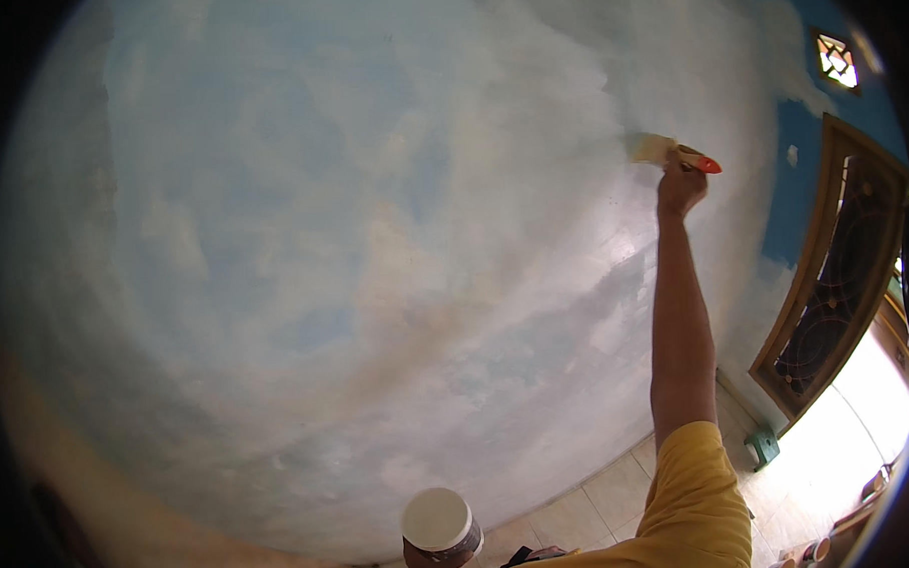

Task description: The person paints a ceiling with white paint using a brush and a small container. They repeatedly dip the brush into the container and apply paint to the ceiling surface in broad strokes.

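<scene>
My right hand (681,188), at the end of a raised arm, is closed around the handle of a wide paintbrush (654,149). The brush has pale bristles and a red handle end, and its bristles meet the wall (371,187), which is painted with cloudy blue, white and grey patches. Low in the view, my left hand (426,565) grips a round white paint tub (438,520) from below and the side. Its top shows as a plain whitish disc; I cannot tell whether that is paint or a lid.
To the right stands a brown-framed door (825,281) with dark patterned panels, beneath a small patterned window opening (836,61). A small green stool (763,449) stands on the tiled floor (573,520). Several small containers (812,551) sit at the lower right.
</scene>
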Demonstrator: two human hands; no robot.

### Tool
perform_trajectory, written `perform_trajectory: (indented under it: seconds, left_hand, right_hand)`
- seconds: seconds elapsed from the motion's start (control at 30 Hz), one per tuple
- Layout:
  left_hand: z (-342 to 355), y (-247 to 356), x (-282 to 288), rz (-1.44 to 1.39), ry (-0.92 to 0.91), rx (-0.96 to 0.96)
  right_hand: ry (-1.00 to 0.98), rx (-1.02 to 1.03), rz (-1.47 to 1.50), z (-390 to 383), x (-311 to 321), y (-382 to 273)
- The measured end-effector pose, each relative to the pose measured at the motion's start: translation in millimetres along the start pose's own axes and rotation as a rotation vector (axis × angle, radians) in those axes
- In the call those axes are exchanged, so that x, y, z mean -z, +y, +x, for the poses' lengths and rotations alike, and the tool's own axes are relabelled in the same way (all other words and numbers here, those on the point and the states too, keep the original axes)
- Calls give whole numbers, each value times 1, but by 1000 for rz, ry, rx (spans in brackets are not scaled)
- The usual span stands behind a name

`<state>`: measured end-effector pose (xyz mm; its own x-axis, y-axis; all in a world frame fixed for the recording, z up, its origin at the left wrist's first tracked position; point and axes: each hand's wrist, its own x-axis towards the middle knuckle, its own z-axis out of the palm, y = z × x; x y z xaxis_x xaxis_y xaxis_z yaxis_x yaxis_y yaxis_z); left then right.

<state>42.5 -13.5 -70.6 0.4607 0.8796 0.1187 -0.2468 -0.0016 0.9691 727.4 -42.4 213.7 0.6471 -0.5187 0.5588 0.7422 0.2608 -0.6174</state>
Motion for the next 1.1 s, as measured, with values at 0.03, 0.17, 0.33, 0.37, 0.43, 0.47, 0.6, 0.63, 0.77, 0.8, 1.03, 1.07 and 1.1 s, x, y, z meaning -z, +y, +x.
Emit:
perform_trajectory:
  seconds: [0.03,0.17,0.33,0.37,0.43,0.47,0.6,0.63,0.77,0.8,1.03,1.07,1.1]
  left_hand:
    - [-3,-19,15,-136,86,92]
    - [12,-73,74,98,-49,55]
    - [6,31,-3,215,-54,-109]
    - [4,34,-4,185,-54,-97]
    - [0,25,6,201,-38,-101]
    - [3,21,7,202,-40,-107]
    - [-19,22,4,186,10,-28]
    - [-22,26,4,172,32,-10]
    - [-20,24,14,184,13,-18]
    - [-16,24,17,192,-11,-32]
    - [-1,18,17,242,-99,-43]
    - [-1,15,16,246,-99,-21]
    - [-1,13,14,245,-116,-23]
  right_hand:
    - [40,38,-137,6,-1,-8]
    - [-115,202,-189,-3,-45,-39]
    - [-251,-93,518,15,-91,-170]
    - [-225,-141,631,24,-91,-182]
    - [-154,-254,716,22,-85,-172]
    - [-108,-302,687,25,-79,-142]
    - [89,-457,542,-19,-1,-12]
    - [142,-452,452,-38,20,9]
    - [193,-261,-432,-36,72,40]
    - [135,-243,-537,-22,57,47]
    - [-294,-190,311,-7,-43,-141]
    - [-273,-209,468,-9,-44,-165]
    - [-247,-230,626,-11,-43,-173]
